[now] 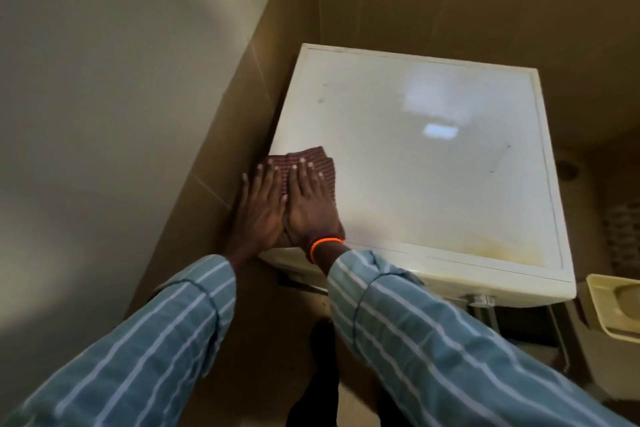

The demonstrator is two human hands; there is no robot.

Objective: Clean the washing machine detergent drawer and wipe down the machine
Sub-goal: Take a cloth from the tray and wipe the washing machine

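A white washing machine point(433, 166) stands in a tiled corner, seen from above, with a yellowish stain near its front right edge. A reddish-brown striped cloth point(311, 158) lies on the front left corner of its top. My left hand point(261, 208) and my right hand point(310, 208) lie flat side by side on the cloth, fingers spread, pressing it down. The left hand partly overhangs the machine's left edge. An orange band circles my right wrist. The machine's front panel and the drawer opening are mostly hidden below the top's edge.
A beige tiled wall point(214, 163) runs close along the machine's left side and another behind it. A cream plastic tray-like part point(613, 308) sits at the right edge, beside the machine. Dark floor shows below.
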